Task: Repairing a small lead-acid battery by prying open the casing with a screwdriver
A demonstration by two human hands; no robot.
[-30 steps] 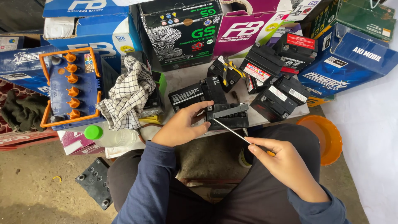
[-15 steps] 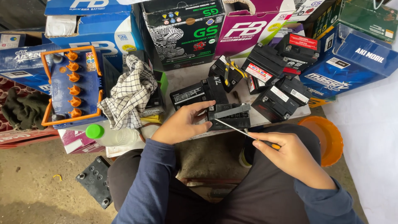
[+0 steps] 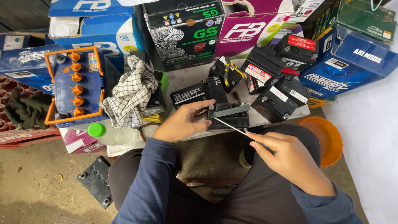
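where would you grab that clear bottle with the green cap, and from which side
Grip the clear bottle around its bare body, coming down from above. It lies on its side, green cap pointing left; the checked cloth crowds its far side, so the top is the freest approach.

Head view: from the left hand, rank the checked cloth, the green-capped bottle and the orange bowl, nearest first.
1. Checked cloth: just left of the left hand, draped over the clutter.
2. Green-capped bottle: farther left, lying by the knee.
3. Orange bowl: far right, on the floor past the right hand.
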